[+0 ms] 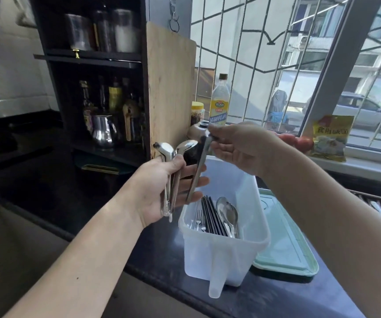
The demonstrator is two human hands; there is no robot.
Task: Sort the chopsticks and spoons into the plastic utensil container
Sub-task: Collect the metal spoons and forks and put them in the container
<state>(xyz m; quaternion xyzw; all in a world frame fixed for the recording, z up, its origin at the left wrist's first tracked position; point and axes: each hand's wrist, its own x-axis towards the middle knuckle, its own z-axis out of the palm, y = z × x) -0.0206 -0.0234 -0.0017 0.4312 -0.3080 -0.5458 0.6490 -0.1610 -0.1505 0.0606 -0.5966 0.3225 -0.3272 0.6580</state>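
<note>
Above the translucent plastic container [225, 249] on the dark counter [276, 301], our left hand [162, 187] grips two spoons [175, 150] by their handles, while our right hand [237, 145] pinches the top of a chopstick pair [198, 171]. Sorted chopsticks [212, 214], more spoons [227, 212] and forks [197, 218] already lie inside.

A home kitchen is showing here. A dark counter [265, 301] is running under a barred window [265, 53] looking onto a street with a parked car [366, 111]. An open black shelf unit [97, 88] is holding jars, bottles and a steel kettle [104, 131], a wooden cutting board [171, 88] is leaning beside it, and a seasoning bottle [219, 102] is standing on the sill.
</note>
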